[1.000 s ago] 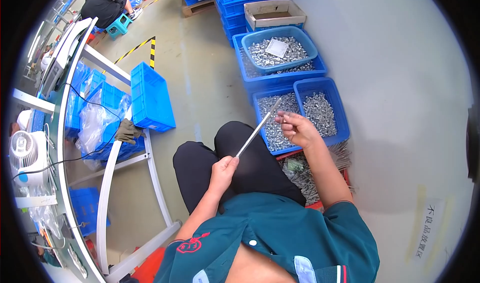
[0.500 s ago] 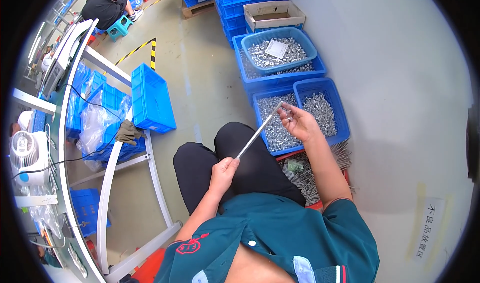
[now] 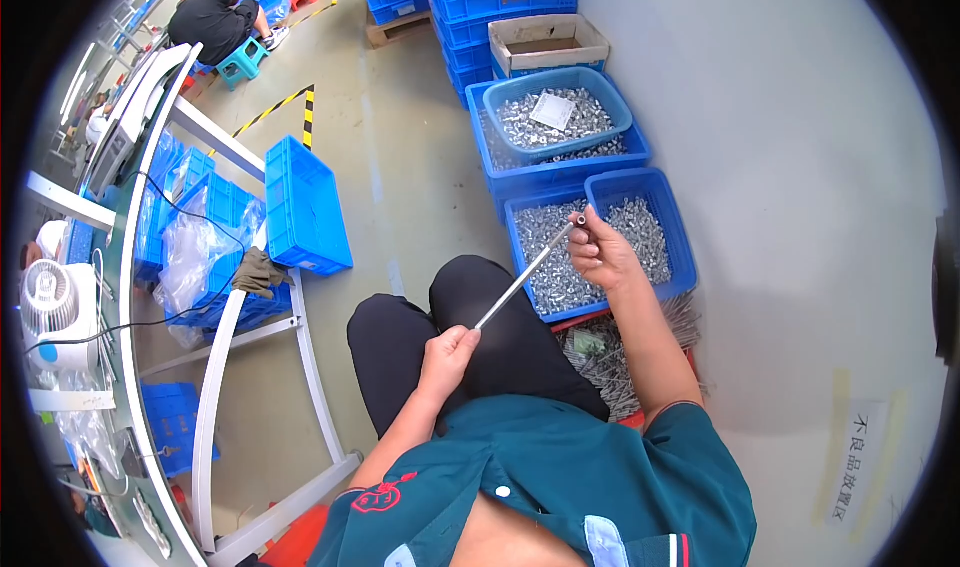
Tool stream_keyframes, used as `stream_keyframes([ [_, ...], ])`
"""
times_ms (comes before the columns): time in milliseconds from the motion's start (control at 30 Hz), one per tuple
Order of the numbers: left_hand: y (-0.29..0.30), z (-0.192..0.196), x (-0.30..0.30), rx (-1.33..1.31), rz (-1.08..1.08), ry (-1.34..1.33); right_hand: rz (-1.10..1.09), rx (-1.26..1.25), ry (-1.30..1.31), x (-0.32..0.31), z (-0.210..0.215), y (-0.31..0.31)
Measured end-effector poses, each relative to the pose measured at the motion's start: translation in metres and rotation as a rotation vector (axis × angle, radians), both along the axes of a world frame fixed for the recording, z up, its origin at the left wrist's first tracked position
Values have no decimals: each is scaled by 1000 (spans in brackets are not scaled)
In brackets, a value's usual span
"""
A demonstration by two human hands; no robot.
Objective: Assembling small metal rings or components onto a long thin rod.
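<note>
My left hand (image 3: 447, 359) is closed round the lower end of a long, thin metal rod (image 3: 520, 285), above my lap. The rod slants up and to the right to my right hand (image 3: 608, 257). There, my right thumb and fingers pinch a small silver metal fitting (image 3: 580, 221) at the rod's upper end. Whether it is seated on the rod or only touches it is too small to tell. Beneath that hand, two blue bins (image 3: 513, 237) side by side hold many small silver metal parts (image 3: 560, 272).
A lighter blue basket (image 3: 612, 132) of metal parts rests in a bin farther off, beside a carton (image 3: 500, 59). Metal rods (image 3: 612, 362) lie by my right thigh. A workbench (image 3: 135, 297) and an upended blue crate (image 3: 310, 212) are left; the wall (image 3: 800, 217) is right.
My right fingers have closed in at the rod's upper end, and the small fitting now shows there. The left hand's grip is unchanged. The view has shifted slightly.
</note>
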State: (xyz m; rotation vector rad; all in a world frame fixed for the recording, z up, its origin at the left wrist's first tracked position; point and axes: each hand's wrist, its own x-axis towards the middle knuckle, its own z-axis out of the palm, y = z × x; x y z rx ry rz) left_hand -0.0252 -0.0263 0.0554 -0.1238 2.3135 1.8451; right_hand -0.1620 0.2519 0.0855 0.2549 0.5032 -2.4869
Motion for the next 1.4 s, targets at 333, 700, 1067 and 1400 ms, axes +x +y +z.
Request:
stream_keyframes([
  [333,1,1,0,-36,-3,17,40,356,131,-2,19,-6],
  [700,0,-4,0,37,14,6,-18,689,264,-3,37,-14],
  [1067,3,-2,0,-16,28,10,-262,974,307,5,39,-34],
  [1400,2,5,-1,84,28,-70,68,687,268,17,28,-42],
])
